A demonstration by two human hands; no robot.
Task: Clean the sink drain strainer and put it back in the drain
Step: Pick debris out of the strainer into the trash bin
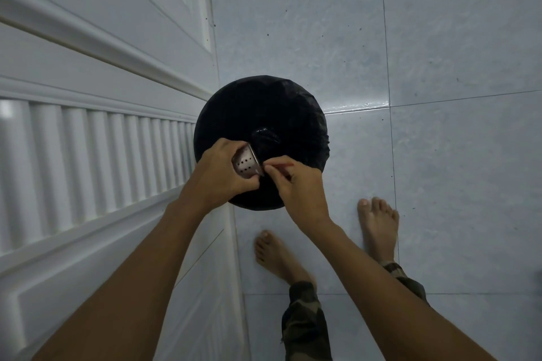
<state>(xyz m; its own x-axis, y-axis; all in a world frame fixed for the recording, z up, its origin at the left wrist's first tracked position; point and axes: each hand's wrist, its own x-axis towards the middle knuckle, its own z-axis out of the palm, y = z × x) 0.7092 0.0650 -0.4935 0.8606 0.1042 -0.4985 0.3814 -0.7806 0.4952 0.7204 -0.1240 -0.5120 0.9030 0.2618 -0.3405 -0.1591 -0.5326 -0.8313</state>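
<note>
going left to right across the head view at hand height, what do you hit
white panelled door → left hand → metal strainer → thin red stick → right hand → bare floor tile. All of the hand action sits over the black-bagged bin.

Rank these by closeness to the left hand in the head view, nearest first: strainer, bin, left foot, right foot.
1. strainer: held in the left hand, above the bin.
2. bin: black-lined, directly beneath the hand.
3. left foot: on the floor tiles, below the bin in frame.
4. right foot: farther right on the tiles.
</note>
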